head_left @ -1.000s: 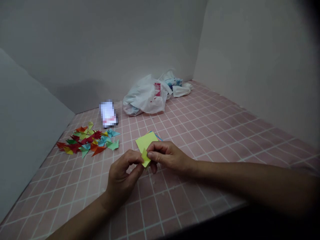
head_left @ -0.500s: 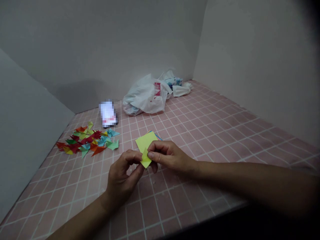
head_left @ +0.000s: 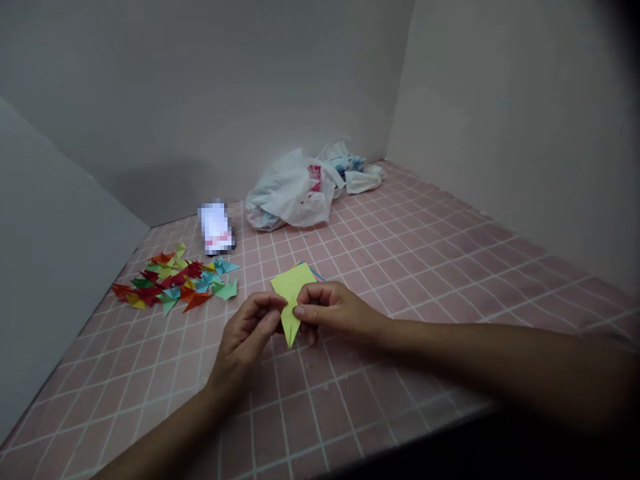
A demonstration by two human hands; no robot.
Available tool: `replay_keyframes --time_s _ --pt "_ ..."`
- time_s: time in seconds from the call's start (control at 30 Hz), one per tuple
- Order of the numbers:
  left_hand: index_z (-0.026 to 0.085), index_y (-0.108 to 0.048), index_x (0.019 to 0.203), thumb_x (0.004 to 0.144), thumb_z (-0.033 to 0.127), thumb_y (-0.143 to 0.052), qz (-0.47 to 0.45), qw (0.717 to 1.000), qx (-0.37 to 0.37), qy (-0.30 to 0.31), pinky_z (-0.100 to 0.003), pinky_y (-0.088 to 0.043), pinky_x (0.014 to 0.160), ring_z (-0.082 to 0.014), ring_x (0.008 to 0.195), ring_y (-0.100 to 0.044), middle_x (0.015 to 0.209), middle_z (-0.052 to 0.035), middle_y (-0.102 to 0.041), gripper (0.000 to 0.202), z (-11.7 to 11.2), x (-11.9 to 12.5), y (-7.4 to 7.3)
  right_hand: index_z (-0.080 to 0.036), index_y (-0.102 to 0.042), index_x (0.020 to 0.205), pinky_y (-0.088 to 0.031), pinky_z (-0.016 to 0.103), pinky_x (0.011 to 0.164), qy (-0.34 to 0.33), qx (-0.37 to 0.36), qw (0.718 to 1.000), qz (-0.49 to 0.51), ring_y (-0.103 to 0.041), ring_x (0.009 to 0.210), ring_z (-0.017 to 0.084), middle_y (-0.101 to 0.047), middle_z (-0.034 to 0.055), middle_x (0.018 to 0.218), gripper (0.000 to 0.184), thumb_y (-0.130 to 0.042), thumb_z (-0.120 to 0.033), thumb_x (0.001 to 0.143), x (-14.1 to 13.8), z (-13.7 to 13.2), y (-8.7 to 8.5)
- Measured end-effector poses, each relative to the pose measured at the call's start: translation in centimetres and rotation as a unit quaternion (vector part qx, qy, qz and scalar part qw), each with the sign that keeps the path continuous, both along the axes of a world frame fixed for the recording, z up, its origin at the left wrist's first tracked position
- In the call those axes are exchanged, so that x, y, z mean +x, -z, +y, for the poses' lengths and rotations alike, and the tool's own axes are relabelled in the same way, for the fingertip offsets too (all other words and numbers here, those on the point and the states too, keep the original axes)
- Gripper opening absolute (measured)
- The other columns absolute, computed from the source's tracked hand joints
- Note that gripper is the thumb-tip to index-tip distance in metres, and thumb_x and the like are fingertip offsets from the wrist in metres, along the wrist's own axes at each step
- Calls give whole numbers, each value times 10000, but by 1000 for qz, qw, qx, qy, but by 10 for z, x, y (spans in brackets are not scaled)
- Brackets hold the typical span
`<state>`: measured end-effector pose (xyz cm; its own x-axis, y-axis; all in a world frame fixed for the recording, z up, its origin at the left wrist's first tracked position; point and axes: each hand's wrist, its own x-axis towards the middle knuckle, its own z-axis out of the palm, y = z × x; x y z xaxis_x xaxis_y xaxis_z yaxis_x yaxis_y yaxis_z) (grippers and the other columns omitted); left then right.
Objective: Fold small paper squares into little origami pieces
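Note:
A small piece of folded yellow origami paper (head_left: pixel 291 325) is held between my two hands, its narrow split point aimed down toward me. My left hand (head_left: pixel 245 337) pinches its left edge with thumb and index finger. On the other side, my right hand (head_left: pixel 345 311) grips the paper's right edge, thumb on top and the other fingers curled. Just beyond my fingers lies a stack of square origami sheets (head_left: pixel 293 280), yellow on top with blue and orange edges peeking out. My hands hide part of the stack.
Several colourful folded paper cranes (head_left: pixel 175 280) are heaped at the left. Behind them a phone (head_left: pixel 217 228) shows a bright, blurred screen. White plastic bags (head_left: pixel 295 190) sit against the back wall. Pink-and-white checked cloth (head_left: pixel 425 267) covers the table, and walls (head_left: pixel 520 133) enclose it.
The upturned flap of the yellow paper has gone down, so its point now reaches lower toward me. My left hand's fingers have shifted slightly up along its edge.

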<state>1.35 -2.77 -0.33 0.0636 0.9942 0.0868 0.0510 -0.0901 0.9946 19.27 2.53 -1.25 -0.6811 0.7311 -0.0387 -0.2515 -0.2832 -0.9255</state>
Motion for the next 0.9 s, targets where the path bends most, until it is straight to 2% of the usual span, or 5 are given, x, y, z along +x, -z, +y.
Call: replay_keyframes --time_s 0.3,0.43,0.6,0.73,0.9 --pt "226 -714 931 840 136 -653 131 981 143 -3 -287 -523 747 -180 834 -647 889 -30 -675 142 5 -2 -6 -138 -593 706 -429 216 489 -10 -102 994 49 -551 452 83 -626 -5 593 252 -663 -337 843 -1 1 3" --pt "200 -696 848 837 216 -691 40 998 20 -42 -254 -501 644 -138 658 -611 726 8 -641 20 7 -3 -5 -153 -555 713 -405 213 480 -17 -80 996 21 -511 450 73 -576 -26 585 289 -625 -376 883 -1 0 2" --pt "165 -689 798 807 294 -743 -132 984 -119 11 -183 -426 568 -83 575 -522 644 25 -599 140 11 1 -2 -177 -548 822 -386 199 501 38 34 998 21 -491 497 69 -547 -60 602 209 -680 -337 844 0 0 -2" --pt "154 -677 778 807 315 -745 -172 972 -154 44 -189 -416 565 -79 550 -487 604 31 -562 177 10 5 -2 -174 -570 832 -401 211 520 11 47 999 22 -513 529 73 -583 -43 660 197 -693 -326 819 -1 0 -1" --pt "185 -628 870 794 309 -765 -170 973 -151 27 -191 -418 562 -82 548 -515 647 35 -612 199 8 7 -1 -160 -587 825 -389 217 527 4 72 997 7 -491 540 76 -624 -8 691 232 -633 -382 869 -2 -1 1"
